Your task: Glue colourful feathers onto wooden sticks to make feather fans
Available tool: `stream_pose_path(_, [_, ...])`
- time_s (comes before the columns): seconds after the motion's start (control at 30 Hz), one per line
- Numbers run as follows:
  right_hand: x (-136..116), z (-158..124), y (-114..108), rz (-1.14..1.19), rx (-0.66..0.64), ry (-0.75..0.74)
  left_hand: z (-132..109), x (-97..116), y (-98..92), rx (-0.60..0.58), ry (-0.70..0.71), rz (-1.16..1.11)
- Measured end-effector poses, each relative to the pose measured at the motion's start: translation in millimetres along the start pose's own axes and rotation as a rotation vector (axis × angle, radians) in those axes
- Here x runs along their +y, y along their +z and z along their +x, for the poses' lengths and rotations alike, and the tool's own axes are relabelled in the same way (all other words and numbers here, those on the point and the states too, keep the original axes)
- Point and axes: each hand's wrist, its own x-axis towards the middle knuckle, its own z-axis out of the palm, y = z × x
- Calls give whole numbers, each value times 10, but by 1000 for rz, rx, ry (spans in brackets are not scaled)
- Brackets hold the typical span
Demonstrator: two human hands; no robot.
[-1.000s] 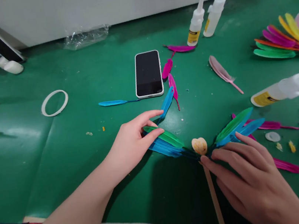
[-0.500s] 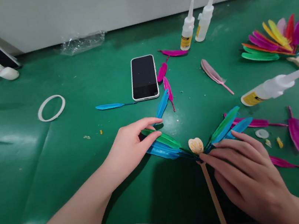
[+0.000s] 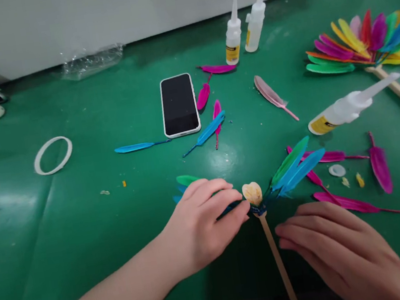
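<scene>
A wooden stick (image 3: 279,263) with a heart-shaped tip (image 3: 252,193) has blue and green feathers (image 3: 293,171) fanned to both sides near its top. My left hand (image 3: 206,219) covers much of the left-hand feathers, its fingertips pinched at their quills just left of the tip. To the right of the stick, my right hand (image 3: 334,245) is off the feathers, its fingers bent and close together; whatever may be between its fingertips is hidden. Magenta feathers (image 3: 347,203) lie just beyond my right hand.
A phone (image 3: 179,105), two upright glue bottles (image 3: 234,42) and a lying one (image 3: 341,113) are on the green table (image 3: 97,245). Loose feathers surround the phone. A white ring (image 3: 53,155) lies left, a multicoloured feather fan (image 3: 368,42) right, clear plastic wrap (image 3: 92,61) behind.
My left hand has moved right, from the feathers' outer part to their quills near the tip. My right hand has drawn back from the stick, down and right. The view has shifted slightly.
</scene>
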Motion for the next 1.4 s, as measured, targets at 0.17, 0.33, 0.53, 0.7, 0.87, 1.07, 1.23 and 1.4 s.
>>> stream_pose_path(0.17, [72, -69, 115, -24, -80, -55, 15, -22, 92, -41, -55, -30])
stream_pose_path(0.33, [82, -88, 186, -1, -114, 20, 27, -56, 84, -111, 82, -8])
stream_pose_path(0.53, [72, -38, 197, 21, -102, 12, 37, -37, 115, -105, 49, -25])
stream_pose_path(0.7, [82, -84, 210, 3, -128, 22, 67, -27, 92, -151, 17, -52])
stream_pose_path(0.87, [84, -85, 212, -4, -118, 8, 80, -39, 60, -198, 80, -29])
stream_pose_path(1.07, [83, -88, 205, -20, -132, -3, 85, -47, 15, -231, 146, 30])
stream_pose_path(1.23, [73, -61, 198, -13, -126, 12, 85, -39, -6, -256, 147, 39])
stream_pose_path(1.4, [59, -21, 142, 40, -55, 62, 68, -72, 49, -212, 160, 26])
